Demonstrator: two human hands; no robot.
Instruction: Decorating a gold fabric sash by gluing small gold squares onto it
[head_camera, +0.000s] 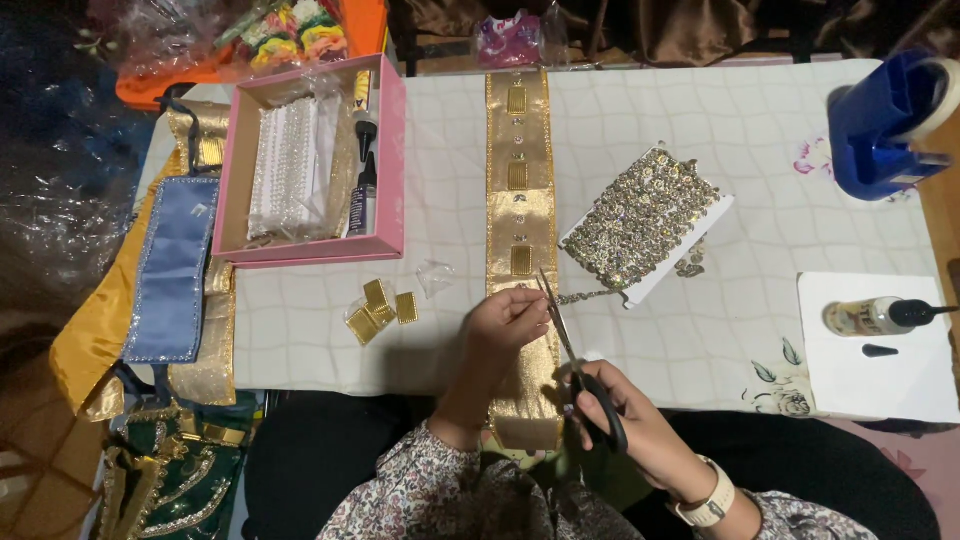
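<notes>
So here's where we are: our left hand (505, 320) is pinching the loose end of a thin sequin trim strand (585, 296) between thumb and fingertips, right over the gold ribbon (520, 215) that runs down the middle of the tabletop (760, 180). The strand stretches off to the right from our fingers toward the card of sequin trim (640, 215), which sits just beside the ribbon on its right edge.

Our right hand (625, 415) is closed through the black handles of the scissors (565, 335), lower down and near the tabletop's front edge. The blades point up and away from us, with the tips right next to the left hand's fingers, at the spot where the strand is held. We can't tell if the blades are actually touching the strand.

A few small gold rectangle pieces (380, 308) lie to the left of the left hand, near but apart. Further left is a pink box (385, 170) with white trim inside. Over on the right, well apart from both hands, a glue bottle (875, 316) lies on its side on a white sheet (880, 380).
</notes>
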